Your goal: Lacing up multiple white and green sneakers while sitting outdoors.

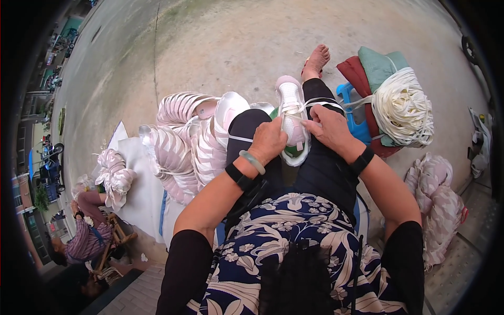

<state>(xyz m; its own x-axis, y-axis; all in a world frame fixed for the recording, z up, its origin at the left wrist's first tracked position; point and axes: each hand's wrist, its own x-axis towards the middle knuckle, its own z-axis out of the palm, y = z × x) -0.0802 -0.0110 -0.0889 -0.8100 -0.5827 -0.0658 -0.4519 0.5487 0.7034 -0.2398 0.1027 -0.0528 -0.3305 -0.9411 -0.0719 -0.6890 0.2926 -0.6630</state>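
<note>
A white and pink sneaker (290, 97) with green showing lies between my thighs, its toe pointing away from me. White shoelace (307, 103) runs through and across its front. My left hand (269, 139) is closed at the shoe's left side, fingertips pinched on the lace near the tongue. On the right side, my right hand (331, 128) pinches lace between thumb and fingers, its other fingers bent. One lace strand crosses my left thigh, and another stretches over my right knee. The lace ends inside my fingers are hidden.
Stacked pink and white shoe uppers (197, 142) lie at my left. A large bundle of white laces (404, 107) rests on red and green cloth over a blue stool (357, 123) at right. Pink-white bundles (436, 210) lie at lower right. Another person (89, 236) sits far left.
</note>
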